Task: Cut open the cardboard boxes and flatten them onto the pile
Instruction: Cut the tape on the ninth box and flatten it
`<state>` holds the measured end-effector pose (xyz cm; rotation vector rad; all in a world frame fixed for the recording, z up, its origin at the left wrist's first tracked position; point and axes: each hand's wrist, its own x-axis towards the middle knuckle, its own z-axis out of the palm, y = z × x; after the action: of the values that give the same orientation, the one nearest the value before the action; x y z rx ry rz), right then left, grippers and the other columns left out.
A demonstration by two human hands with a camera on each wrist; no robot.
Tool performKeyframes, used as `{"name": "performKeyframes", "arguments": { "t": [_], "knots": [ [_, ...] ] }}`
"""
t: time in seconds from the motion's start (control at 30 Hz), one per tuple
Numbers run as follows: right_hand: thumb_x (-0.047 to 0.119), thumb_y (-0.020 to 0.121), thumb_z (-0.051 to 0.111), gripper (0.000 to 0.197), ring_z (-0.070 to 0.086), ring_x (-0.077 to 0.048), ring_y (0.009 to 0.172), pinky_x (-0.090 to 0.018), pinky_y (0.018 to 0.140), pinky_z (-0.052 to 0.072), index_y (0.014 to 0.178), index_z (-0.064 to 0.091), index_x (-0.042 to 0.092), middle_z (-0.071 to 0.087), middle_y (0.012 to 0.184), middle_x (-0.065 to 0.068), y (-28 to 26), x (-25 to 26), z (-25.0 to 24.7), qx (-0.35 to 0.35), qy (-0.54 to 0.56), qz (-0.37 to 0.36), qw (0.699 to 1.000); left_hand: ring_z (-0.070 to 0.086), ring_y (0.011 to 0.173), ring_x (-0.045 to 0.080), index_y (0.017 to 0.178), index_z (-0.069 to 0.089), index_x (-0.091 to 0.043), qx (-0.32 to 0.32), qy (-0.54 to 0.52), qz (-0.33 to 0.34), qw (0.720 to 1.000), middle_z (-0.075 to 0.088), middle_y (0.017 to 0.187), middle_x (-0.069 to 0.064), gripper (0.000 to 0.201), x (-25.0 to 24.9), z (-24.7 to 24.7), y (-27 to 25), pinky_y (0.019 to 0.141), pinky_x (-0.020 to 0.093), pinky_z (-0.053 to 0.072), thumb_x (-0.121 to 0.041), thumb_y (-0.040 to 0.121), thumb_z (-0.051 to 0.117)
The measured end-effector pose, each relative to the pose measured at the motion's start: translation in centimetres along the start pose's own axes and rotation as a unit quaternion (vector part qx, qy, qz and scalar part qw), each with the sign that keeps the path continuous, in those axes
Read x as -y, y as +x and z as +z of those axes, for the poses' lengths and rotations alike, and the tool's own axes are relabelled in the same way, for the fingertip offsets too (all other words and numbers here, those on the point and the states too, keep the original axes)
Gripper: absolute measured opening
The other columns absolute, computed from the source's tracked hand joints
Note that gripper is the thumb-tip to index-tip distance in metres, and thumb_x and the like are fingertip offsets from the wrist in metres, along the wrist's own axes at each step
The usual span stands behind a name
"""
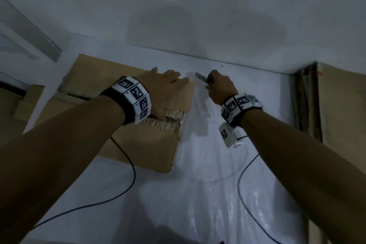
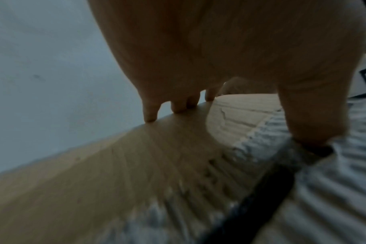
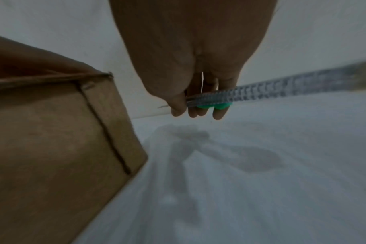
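A brown cardboard box (image 1: 142, 140) stands on the white floor, its top flaps split along a torn seam. My left hand (image 1: 168, 85) lies flat on the far top flap (image 2: 136, 156) with straight fingers (image 2: 150, 115) reaching its far edge. My right hand (image 1: 217, 87) hovers just right of the box's far right corner (image 3: 107, 77) and grips a utility knife (image 3: 211, 100) with a green part under the fingers. The grey blade (image 1: 201, 77) points left toward that corner, apart from the cardboard.
Flattened cardboard (image 1: 340, 105) leans at the right wall, and more cardboard (image 1: 17, 105) lies at the left. White wall (image 1: 198, 6) runs close behind the box. Two dark cables (image 1: 247, 184) trail from my wrists across the glossy white floor (image 1: 198, 204).
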<state>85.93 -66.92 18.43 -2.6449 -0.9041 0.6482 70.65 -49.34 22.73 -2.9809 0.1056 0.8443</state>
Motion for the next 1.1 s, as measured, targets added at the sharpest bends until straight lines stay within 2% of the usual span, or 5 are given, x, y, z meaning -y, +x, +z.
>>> {"name": "performKeyframes", "arguments": {
  "t": [0.3, 0.67, 0.9, 1.03, 1.1],
  "knots": [
    [-0.001, 0.093, 0.054, 0.025, 0.058, -0.039, 0.092, -0.044, 0.079, 0.048, 0.111, 0.071, 0.005, 0.064, 0.096, -0.023, 8.6, -2.3, 1.1, -0.028, -0.105, -0.215, 0.970, 0.005, 0.148, 0.022, 0.153, -0.012, -0.022, -0.024, -0.074, 0.011, 0.997, 0.001, 0.162, 0.004, 0.127, 0.8, 0.0, 1.1, 0.118, 0.044, 0.007, -0.069, 0.069, 0.071],
    [0.031, 0.099, 0.051, 0.042, 0.062, -0.030, 0.071, -0.036, 0.066, 0.051, 0.079, 0.067, -0.001, 0.067, 0.076, -0.017, 1.7, 0.3, -5.0, -0.115, 0.092, -0.123, 0.981, 0.016, 0.145, 0.034, 0.154, -0.007, -0.014, -0.035, -0.168, -0.159, 0.972, 0.006, 0.160, 0.014, 0.124, -0.4, -1.8, 2.1, 0.113, 0.056, 0.023, -0.082, 0.069, 0.053],
    [0.058, 0.086, 0.041, 0.050, 0.061, -0.020, 0.080, -0.037, 0.074, 0.052, 0.094, 0.070, 0.018, 0.067, 0.095, -0.002, -7.5, 9.8, -5.3, 0.087, -0.061, -0.286, 0.952, 0.045, 0.130, 0.025, 0.147, 0.035, -0.024, -0.086, -0.349, -0.199, 0.912, 0.042, 0.147, 0.006, 0.082, 3.8, -0.7, -2.9, 0.110, 0.033, 0.032, -0.078, 0.087, 0.023],
    [0.043, 0.098, 0.046, 0.036, 0.058, -0.025, 0.098, -0.038, 0.087, 0.049, 0.111, 0.069, 0.019, 0.066, 0.111, -0.003, -12.4, 16.1, -1.1, 0.208, -0.152, -0.402, 0.879, 0.066, 0.080, 0.032, 0.096, 0.068, -0.005, -0.093, -0.514, -0.341, 0.782, 0.069, 0.091, 0.015, 0.075, 5.9, -2.2, -7.4, 0.083, 0.041, 0.055, -0.070, 0.090, 0.032],
    [0.037, 0.104, 0.038, 0.039, 0.052, -0.027, 0.111, -0.034, 0.094, 0.039, 0.117, 0.065, 0.013, 0.063, 0.119, -0.006, -13.8, 17.9, 0.1, 0.230, -0.270, -0.370, 0.859, 0.061, 0.063, 0.028, 0.069, 0.059, -0.002, -0.158, -0.490, -0.360, 0.778, 0.063, 0.071, 0.015, 0.069, 7.0, -2.7, -9.2, 0.064, 0.029, 0.052, -0.061, 0.095, 0.035]
  ]
}}
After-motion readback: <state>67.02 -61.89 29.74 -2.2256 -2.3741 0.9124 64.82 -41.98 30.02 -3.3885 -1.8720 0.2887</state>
